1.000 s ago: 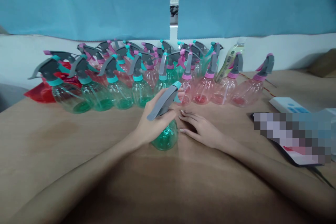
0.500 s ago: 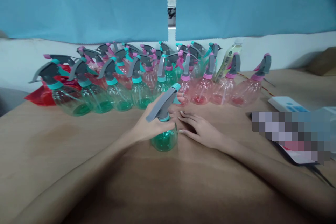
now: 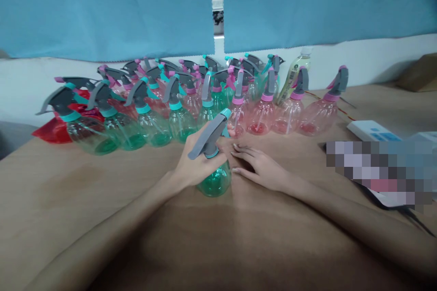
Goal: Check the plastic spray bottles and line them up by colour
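A green spray bottle (image 3: pixel 215 182) with a grey and teal trigger head stands upright on the wooden table (image 3: pixel 164 245). My left hand (image 3: pixel 194 161) is wrapped round its neck and upper body from the left. Just to the right of the bottle, my right hand (image 3: pixel 262 168) rests on the tabletop, fingers apart and pointing at the bottle, holding nothing. Behind my hands stand several green spray bottles (image 3: pixel 157 129) on the left and several pink ones (image 3: pixel 261 118) on the right.
A red plastic bag (image 3: pixel 51 132) lies at the far left. Behind the pink bottles leans a labelled clear bottle (image 3: pixel 293 75). At the right are a white box (image 3: pixel 372 131), a blurred-out flat object (image 3: pixel 378 173) and a cable. A cardboard box (image 3: pixel 419 72) sits at the back right.
The camera view has shifted slightly, so the background bottles appear a little to the left. My left hand remains round the green bottle, and my right hand stays on the table.
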A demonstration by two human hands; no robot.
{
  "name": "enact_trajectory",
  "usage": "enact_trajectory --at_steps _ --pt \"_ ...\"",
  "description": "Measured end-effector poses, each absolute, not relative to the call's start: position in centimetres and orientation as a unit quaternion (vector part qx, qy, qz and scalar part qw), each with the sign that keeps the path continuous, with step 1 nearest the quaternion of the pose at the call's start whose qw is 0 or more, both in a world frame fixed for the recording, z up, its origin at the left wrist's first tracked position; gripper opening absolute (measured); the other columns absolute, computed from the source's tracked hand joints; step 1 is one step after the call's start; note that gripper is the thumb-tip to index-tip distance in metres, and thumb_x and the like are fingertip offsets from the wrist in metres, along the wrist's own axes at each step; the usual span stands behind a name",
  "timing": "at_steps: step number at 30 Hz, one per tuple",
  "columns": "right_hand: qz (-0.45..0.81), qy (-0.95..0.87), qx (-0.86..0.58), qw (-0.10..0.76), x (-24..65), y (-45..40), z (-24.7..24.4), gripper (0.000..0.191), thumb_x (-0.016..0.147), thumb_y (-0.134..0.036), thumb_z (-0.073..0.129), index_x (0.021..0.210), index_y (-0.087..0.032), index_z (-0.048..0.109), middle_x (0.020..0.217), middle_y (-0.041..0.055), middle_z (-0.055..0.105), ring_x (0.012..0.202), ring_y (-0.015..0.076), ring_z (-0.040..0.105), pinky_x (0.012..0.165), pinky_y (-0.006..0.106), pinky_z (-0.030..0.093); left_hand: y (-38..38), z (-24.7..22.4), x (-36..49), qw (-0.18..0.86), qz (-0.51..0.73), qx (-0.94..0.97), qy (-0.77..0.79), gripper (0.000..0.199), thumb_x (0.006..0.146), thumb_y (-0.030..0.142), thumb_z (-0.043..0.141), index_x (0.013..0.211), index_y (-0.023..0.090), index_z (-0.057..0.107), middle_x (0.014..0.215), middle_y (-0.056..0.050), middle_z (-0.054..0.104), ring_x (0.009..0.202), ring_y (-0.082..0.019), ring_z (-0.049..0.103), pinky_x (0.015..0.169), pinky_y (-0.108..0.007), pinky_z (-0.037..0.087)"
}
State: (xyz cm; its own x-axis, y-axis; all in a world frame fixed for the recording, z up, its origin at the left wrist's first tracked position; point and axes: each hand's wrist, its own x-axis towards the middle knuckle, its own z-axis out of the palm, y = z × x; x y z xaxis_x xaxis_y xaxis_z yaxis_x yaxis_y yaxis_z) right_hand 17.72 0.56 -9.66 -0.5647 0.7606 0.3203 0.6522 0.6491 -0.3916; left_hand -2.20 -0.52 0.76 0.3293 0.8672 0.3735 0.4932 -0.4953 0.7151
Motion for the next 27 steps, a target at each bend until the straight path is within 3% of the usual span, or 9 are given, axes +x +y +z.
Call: enact_trajectory --at_steps 7,13,20,24,27 --pt "0.113 -0.878 -0.395 0.244 17.8 0.7 -9.8 0.054 0.09 -0.049 0.046 0.132 -0.014 0.05 0.134 0.0139 0.054 0.128 0.0254 0.045 0.107 0.046 0.036 -0.5 1.1 -2.1 0.257 0.386 0.779 0.423 0.018 0.067 0.018 0.052 0.085 0.021 0.049 0.06 0.004 0.05 0.058 -0.015 0.054 0.057 -0.029 0.046" --pt "0.116 -0.877 -0.397 0.246 17.7 0.7 -9.9 0.054 0.09 -0.049 0.046 0.132 -0.015 0.049 0.134 0.0137 0.053 0.128 0.0254 0.045 0.106 0.046 0.037 -0.4 1.0 -2.0 0.297 0.393 0.775 0.396 0.018 0.069 0.017 0.053 0.087 0.021 0.051 0.084 -0.002 0.06 0.072 -0.015 0.059 0.067 -0.028 0.05" --pt "0.108 -0.878 -0.392 0.253 17.7 0.6 -9.7 0.053 0.09 -0.048 0.047 0.13 -0.013 0.052 0.133 0.0146 0.055 0.128 0.0252 0.045 0.106 0.045 0.037 -0.5 0.6 -2.2 0.248 0.374 0.779 0.438 0.019 0.069 0.022 0.052 0.088 0.021 0.052 0.069 0.001 0.055 0.06 -0.014 0.052 0.055 -0.028 0.045" --pt "0.109 -0.877 -0.391 0.256 17.7 0.6 -9.7 0.053 0.09 -0.047 0.047 0.131 -0.013 0.05 0.134 0.0158 0.054 0.128 0.0263 0.045 0.106 0.047 0.037 -0.6 0.1 -2.3 0.229 0.353 0.777 0.468 0.038 0.074 0.023 0.054 0.112 0.024 0.053 0.078 -0.001 0.063 0.069 -0.018 0.059 0.061 -0.031 0.048" --pt "0.111 -0.88 -0.384 0.255 17.8 0.7 -9.8 0.054 0.09 -0.047 0.047 0.133 -0.015 0.048 0.136 0.0153 0.051 0.129 0.0269 0.044 0.106 0.048 0.036 -0.6 -0.1 -2.3 0.25 0.365 0.781 0.441 0.053 0.079 0.028 0.058 0.129 0.028 0.043 0.101 -0.004 0.067 0.09 -0.022 0.063 0.076 -0.036 0.051"
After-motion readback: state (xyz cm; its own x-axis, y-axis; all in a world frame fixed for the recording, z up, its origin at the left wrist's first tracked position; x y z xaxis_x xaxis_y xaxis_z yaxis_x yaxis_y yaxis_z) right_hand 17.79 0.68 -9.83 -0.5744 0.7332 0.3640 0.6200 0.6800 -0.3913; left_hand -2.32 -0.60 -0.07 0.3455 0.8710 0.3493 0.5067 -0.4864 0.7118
